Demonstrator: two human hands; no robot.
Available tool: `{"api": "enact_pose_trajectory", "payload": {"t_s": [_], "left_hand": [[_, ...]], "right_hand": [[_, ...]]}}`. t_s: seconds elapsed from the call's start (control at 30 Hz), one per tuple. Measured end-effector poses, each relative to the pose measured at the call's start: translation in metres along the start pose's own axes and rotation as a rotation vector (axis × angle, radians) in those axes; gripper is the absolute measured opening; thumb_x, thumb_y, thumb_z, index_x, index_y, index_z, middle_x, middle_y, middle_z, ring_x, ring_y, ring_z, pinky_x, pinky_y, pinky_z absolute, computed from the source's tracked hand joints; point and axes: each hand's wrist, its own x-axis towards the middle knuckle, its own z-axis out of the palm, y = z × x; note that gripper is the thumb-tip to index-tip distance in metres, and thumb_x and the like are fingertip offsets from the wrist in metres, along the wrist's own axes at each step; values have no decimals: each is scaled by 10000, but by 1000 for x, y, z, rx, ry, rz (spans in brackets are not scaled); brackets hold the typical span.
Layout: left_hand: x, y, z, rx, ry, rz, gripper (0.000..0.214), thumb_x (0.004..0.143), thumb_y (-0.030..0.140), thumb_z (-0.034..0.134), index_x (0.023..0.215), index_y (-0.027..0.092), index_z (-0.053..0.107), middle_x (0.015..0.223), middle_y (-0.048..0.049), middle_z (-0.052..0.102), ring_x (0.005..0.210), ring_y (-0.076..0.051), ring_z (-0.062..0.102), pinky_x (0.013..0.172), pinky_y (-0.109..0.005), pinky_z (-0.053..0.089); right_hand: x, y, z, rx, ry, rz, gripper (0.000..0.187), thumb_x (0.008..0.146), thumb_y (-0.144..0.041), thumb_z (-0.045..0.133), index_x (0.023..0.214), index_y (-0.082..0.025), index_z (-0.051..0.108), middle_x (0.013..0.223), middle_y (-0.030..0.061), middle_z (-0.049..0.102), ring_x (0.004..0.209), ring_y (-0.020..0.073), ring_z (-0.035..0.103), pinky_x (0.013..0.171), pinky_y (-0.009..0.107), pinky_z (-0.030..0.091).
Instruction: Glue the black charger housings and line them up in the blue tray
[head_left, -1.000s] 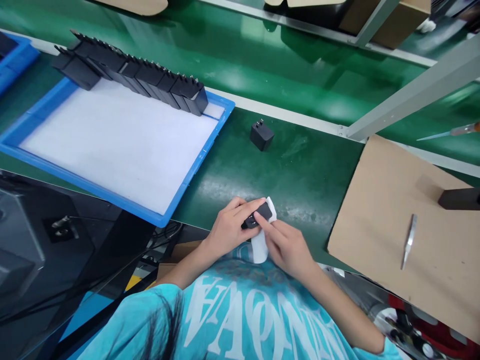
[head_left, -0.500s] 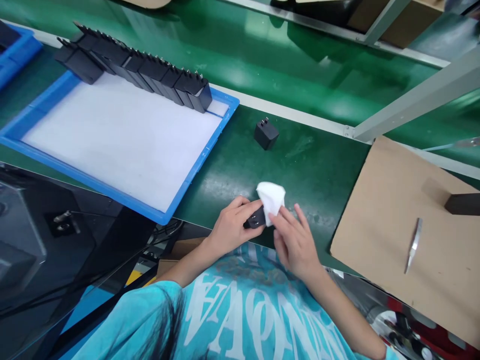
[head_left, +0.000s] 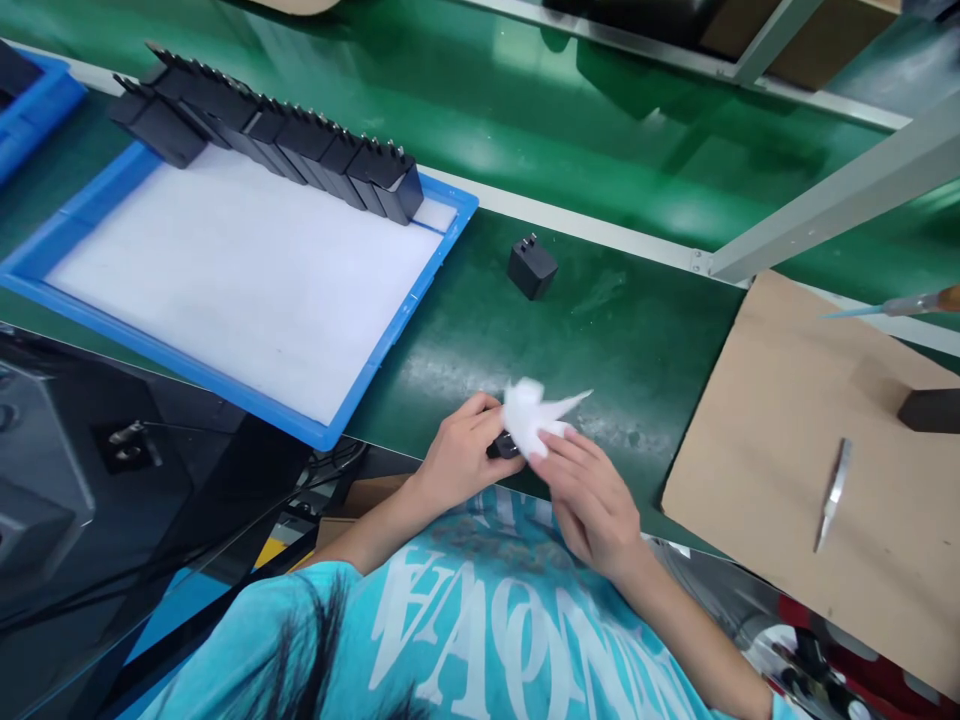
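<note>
Close to the bench's front edge, my left hand [head_left: 466,448] is closed around a black power adapter [head_left: 507,446], whose metal prongs partly show. My right hand [head_left: 589,490] pinches a white cloth [head_left: 529,415] and presses it over the adapter, hiding much of it. One loose corner of the cloth sticks out to the right. Farther back on the green bench stands another black adapter [head_left: 532,267] with its prongs pointing up.
A blue tray [head_left: 328,435] with a white liner lies to the left, with several black adapters [head_left: 300,140] lined along its back. On the right, tweezers [head_left: 834,495] lie on a cardboard sheet [head_left: 739,450]. A wooden-handled tool [head_left: 911,304] juts in at the right edge.
The cloth has moved left and down over the adapter and is now more crumpled. My right hand has shifted slightly with it. A tool has come farther into view at the right edge.
</note>
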Motion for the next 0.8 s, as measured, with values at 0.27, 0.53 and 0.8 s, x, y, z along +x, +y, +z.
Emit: {"api": "enact_pose_trajectory", "payload": {"t_s": [0.27,0.53,0.8], "left_hand": [[0,-1,0,20,28,16,148,844,254,648,953,154,651,829,-64,695,837,-231,626,716,-331,545],[-1,0,0,6,0,-10,159,860,283,648,957,158,635,808,-54,685,820,-215,602,690,-319,536],[-1,0,1,36,47,30,177,856,298,659,930,139,632,825,-69,701,791,-220,625,687,-330,541]], "right_hand": [[38,-1,9,118,66,266,383,827,-133,653,1171,-298,614,1012,54,645,966,187,621,798,356,553],[31,-3,17,571,26,675,218,867,-261,628,1079,-305,605,1249,50,558,1170,201,560,1004,399,459],[41,-3,17,534,8,698,218,872,-309,619,1088,-312,642,1210,53,589,1152,214,556,1015,418,434]]}}
